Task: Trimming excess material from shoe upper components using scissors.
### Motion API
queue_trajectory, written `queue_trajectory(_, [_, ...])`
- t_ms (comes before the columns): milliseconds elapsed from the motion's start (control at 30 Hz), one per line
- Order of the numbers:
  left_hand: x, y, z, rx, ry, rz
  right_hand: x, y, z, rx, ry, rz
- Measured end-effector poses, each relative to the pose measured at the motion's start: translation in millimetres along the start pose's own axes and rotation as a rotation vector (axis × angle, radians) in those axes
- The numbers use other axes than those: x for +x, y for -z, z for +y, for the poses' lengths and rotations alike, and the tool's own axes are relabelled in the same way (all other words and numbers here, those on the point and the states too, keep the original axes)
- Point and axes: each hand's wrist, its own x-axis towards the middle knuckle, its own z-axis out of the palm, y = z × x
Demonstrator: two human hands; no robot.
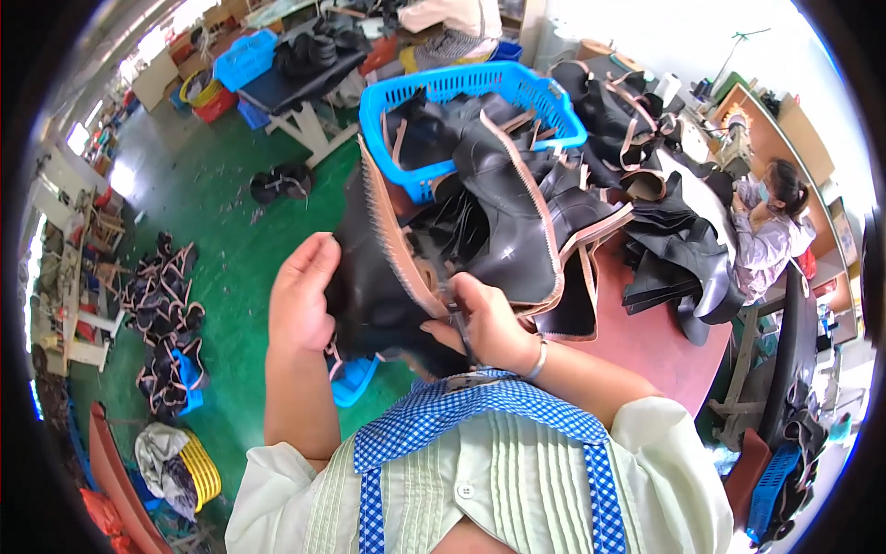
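My left hand (303,294) grips the side of a black leather boot upper (362,282), which has a tan, zigzag-stitched edge. Close to that edge, my right hand (498,325) is closed around dark metal scissors (455,314); motion and the fingers partly hide their blades. Just beyond the hands, another black boot upper (503,185) with a tan edge lies on a pile of similar pieces. A blue plastic basket (443,85) holding more black uppers stands behind the pile.
The pile rests on a reddish table (655,355). Stacked black leather pieces (678,245) lie to the right, near a seated person (771,231) at a sewing machine (736,143). Bundled uppers (166,319) and a yellow basket (201,471) sit on the green floor (231,245).
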Motion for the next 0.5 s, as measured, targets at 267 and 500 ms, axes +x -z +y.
queue_trajectory(267, [13,22,-51,0.369,0.276,-0.911,17,80,-124,0.136,0.144,0.34])
queue_trajectory(500, [-12,12,-111,0.751,0.327,-0.859,79,168,-25,0.174,-0.087,0.763])
